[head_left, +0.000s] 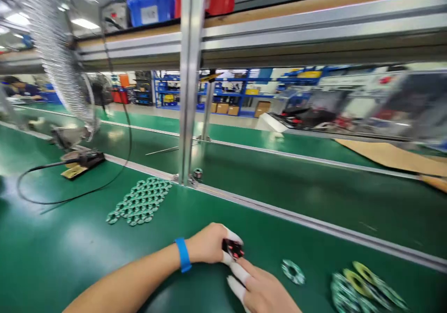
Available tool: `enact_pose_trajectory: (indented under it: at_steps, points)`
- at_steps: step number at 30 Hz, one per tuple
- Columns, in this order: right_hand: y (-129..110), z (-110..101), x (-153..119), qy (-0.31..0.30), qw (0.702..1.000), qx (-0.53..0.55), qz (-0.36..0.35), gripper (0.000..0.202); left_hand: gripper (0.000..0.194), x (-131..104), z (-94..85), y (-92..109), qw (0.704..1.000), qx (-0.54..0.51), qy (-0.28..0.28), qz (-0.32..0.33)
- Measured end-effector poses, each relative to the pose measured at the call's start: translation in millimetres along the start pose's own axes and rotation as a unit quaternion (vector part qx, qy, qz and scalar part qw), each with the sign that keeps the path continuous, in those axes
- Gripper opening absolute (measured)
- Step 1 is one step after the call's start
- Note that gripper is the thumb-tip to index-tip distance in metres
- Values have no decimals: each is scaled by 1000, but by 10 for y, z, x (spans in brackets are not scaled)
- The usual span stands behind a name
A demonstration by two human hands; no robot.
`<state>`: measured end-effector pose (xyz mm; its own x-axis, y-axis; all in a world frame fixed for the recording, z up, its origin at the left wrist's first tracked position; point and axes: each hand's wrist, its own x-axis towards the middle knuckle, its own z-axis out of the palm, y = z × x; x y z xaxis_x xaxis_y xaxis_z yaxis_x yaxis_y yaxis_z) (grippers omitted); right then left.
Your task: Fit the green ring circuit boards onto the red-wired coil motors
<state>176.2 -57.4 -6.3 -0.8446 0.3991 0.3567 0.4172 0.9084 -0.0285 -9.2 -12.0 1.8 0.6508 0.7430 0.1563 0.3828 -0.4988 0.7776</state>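
Just above the bench, my left hand, with a blue wristband, is closed on a small dark part with red spots. White covers sit on its fingertips. From the lower right my right hand reaches in, white covers on some fingers, its fingertips pressed against the same part. Fingers hide much of the part, and blur obscures its exact kind. To the right lies a single green-and-white ring. Farther right is a loose pile of similar rings, some with yellowish faces.
Several green rings lie in neat rows on the green bench. A soldering iron rests on its stand, its cable looping left. A metal post rises from the bench rail. A silver duct hangs at left.
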Motion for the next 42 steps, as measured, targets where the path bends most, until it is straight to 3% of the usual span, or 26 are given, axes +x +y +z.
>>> enact_pose_trajectory:
  at_steps: [2, 4, 7, 9, 11, 14, 17, 19, 22, 26, 30, 33, 37, 39, 42]
  points:
    - [-77, -121, 56, -36, 998, 38, 31, 28, 26, -4, -13, 31, 1000, -8, 1, -17]
    - [-34, -274, 82, -11, 989, 109, 103, 29, 28, -6, -11, 47, 999, -12, 8, -38]
    - [230, -553, 28, 69, 937, 105, 326, 29, 38, -12, 15, 48, 996, -36, 10, -75]
    - [427, -726, -45, -8, 889, 19, 458, 28, 44, -19, 30, 44, 995, -49, 10, -92]
    - [554, -841, -117, -128, 853, -48, 504, 25, 48, -28, 25, 46, 994, -45, 13, -100]
    - [592, -871, -170, -209, 848, -58, 484, 12, 59, -43, -33, 69, 994, -36, -10, -106]
    - [561, -798, -133, -199, 864, -25, 461, 9, 68, -46, -120, 126, 993, -23, -3, -112]
    - [546, -750, -83, -174, 873, 4, 456, 15, 59, -36, -156, 185, 992, -12, 60, -108]
    - [538, -712, -47, -131, 878, 25, 460, 17, 29, -14, -151, 278, 987, -11, 141, -83]
    - [548, -709, -128, -168, 872, 2, 460, 31, 16, 2, -101, 318, 987, -16, 150, -59]
    - [562, -694, -166, -173, 877, 36, 448, 16, 17, 11, -83, 297, 988, -26, 139, -68]
    - [521, -611, -63, -77, 884, 170, 429, 11, 20, 10, -77, 333, 987, -18, 146, -60]
    - [352, -421, 123, 113, 822, 386, 404, 20, 23, 4, -55, 409, 991, -11, 115, -72]
    - [252, -347, 176, 142, 804, 413, 404, 27, 28, 10, -35, 417, 990, -19, 112, -88]
    - [159, -300, 182, 126, 832, 365, 399, 35, 32, 30, 0, 397, 986, -51, 117, -110]
